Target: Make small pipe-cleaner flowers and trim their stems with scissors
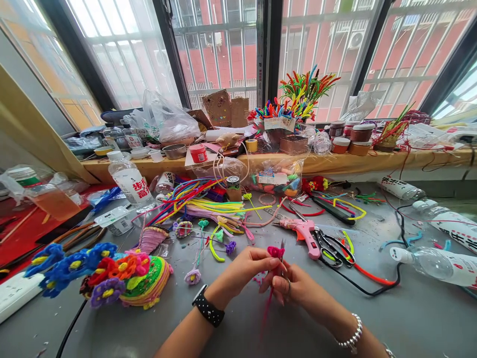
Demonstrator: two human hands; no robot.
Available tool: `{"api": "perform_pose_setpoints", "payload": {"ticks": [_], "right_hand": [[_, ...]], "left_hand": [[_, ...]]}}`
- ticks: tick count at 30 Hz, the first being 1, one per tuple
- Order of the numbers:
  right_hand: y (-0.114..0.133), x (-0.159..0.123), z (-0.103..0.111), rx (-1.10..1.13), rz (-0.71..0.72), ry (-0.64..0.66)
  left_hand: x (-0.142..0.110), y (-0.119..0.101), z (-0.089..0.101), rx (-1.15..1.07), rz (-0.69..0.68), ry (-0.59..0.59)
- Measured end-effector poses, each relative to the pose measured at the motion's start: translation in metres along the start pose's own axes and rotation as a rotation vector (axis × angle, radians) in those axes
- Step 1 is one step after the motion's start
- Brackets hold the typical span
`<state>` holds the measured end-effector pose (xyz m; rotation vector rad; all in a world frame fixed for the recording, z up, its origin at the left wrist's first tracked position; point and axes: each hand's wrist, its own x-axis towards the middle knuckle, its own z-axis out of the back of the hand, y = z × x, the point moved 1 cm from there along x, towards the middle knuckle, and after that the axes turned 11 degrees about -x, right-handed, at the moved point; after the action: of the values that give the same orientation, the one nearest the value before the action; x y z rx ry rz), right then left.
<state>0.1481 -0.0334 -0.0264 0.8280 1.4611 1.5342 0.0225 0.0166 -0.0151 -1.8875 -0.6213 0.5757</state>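
Observation:
Above the near middle of the table, my left hand pinches a small magenta pipe-cleaner flower between thumb and fingertips. Close against it on the right, my right hand is closed around a slim pointed metal tool. Only the tool's tip rises beside the flower; the fingers hide the rest, so I cannot tell its exact kind. A thin magenta stem hangs below the hands, blurred. Some small pink bits lie partly hidden behind the fingers.
A pink glue gun and black-handled scissors lie to the right, with a black cable. Finished flowers stand at left. Behind are bundled pipe cleaners and a bottle. More bottles lie at right.

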Motion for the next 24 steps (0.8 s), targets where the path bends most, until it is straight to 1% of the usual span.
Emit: {"api": "perform_pose_setpoints", "payload": {"ticks": [5,7,8,11,13,16,19,24], "right_hand": [[0.0,-0.003,0.001,0.103,-0.031,0.077],[-0.002,-0.002,0.001,0.157,-0.057,0.068],[-0.002,-0.002,0.001,0.184,-0.081,0.041],[-0.005,-0.001,0.0,0.259,-0.161,-0.068],[-0.006,-0.001,0.0,0.296,-0.174,-0.11],[-0.008,0.0,0.001,0.31,-0.187,-0.145],[-0.01,0.0,0.003,0.322,-0.187,-0.179],[-0.011,0.002,0.005,0.403,-0.175,-0.202]], "left_hand": [[0.001,0.003,0.003,-0.035,0.008,0.021],[0.001,0.003,0.002,-0.073,0.008,0.016],[0.002,0.002,0.002,-0.089,0.0,0.003],[0.002,0.001,0.0,-0.122,-0.036,-0.077],[0.003,-0.001,0.0,-0.135,-0.057,-0.132],[0.003,-0.004,0.004,-0.187,-0.116,-0.224],[0.004,-0.008,0.011,-0.287,-0.196,-0.325],[0.001,-0.019,0.022,-0.391,-0.331,-0.438]]}}
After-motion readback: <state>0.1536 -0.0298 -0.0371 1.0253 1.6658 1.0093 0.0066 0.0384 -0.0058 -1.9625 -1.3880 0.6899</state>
